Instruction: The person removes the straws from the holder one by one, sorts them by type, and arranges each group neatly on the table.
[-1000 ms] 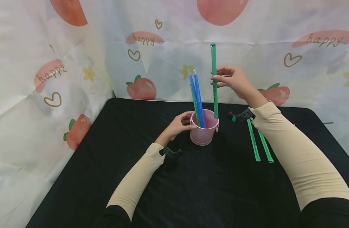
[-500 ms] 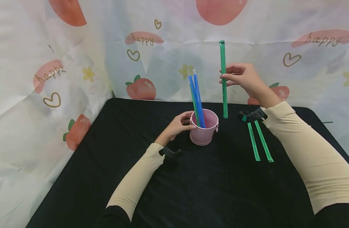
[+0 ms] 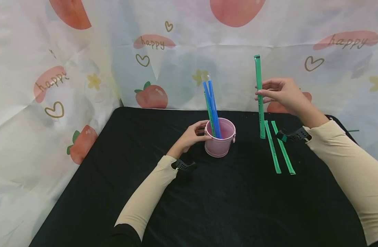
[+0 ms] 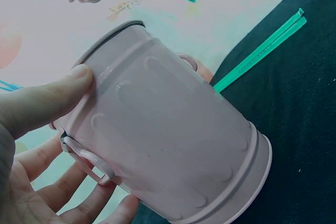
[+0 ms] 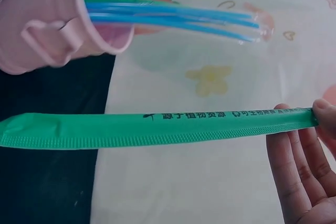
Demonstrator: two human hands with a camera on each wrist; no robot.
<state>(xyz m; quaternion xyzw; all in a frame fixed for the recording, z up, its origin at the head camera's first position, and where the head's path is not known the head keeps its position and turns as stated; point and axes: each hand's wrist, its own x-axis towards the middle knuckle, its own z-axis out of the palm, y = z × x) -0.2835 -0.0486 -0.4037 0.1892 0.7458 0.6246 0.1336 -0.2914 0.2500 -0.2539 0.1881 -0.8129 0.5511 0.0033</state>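
A small pink bucket (image 3: pixel 218 148) stands on the black cloth, with my left hand (image 3: pixel 190 136) holding it by its left side, thumb near the rim. Blue straws (image 3: pixel 214 109) in clear wrap and a green-wrapped straw (image 3: pixel 208 106) lean inside it. Off to the right, my right hand (image 3: pixel 283 93) pinches another green paper-wrapped straw (image 5: pixel 131 131) between thumb and fingers. That straw hangs upright, its lower end near the tops of two green-wrapped straws (image 3: pixel 273 151) lying side by side on the cloth. Dark printing shows along the held wrapper in the right wrist view.
A black cloth (image 3: pixel 232 206) covers the table. Behind and to the left hangs a pale printed curtain (image 3: pixel 182 61) with fruit, hearts and lettering. Small ring handles (image 4: pixel 97 163) stick out from the bucket's sides.
My right hand has carried the green-wrapped straw rightward, away from the bucket's rim, and lately lower toward the two lying straws. The left hand and bucket have stayed put.
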